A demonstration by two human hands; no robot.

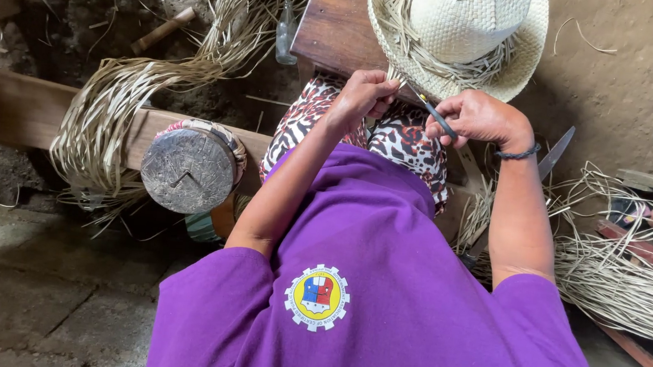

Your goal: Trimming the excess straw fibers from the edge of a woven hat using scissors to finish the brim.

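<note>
— Where is the straw hat (466,30), and how does it look?

— It lies upside down on the dark wooden worktop (332,27), in front of the person's knees. It is pale and woven, with a finished crown and loose strands bristling around the inside of the brim.

— And the hands?

— The left hand (362,94) has its grip pressed together on strands at the brim's near edge. The right hand (478,118) pinches a thin dark tool (436,116) that points toward the same spot.

— What lies around them?

— A small glass bottle (285,34) stands just beside the worktop's left edge. Further left, a long bundle of straw (112,110) drapes over a wooden beam (10,105), near a round wooden block (188,170). On the right, a knife blade (555,152) sticks up beside the forearm, with another heap of strands (626,273) beyond it.

— Does anything block the view?

— The person's purple shirt (386,307) fills the foreground, hiding most of the lap.
</note>
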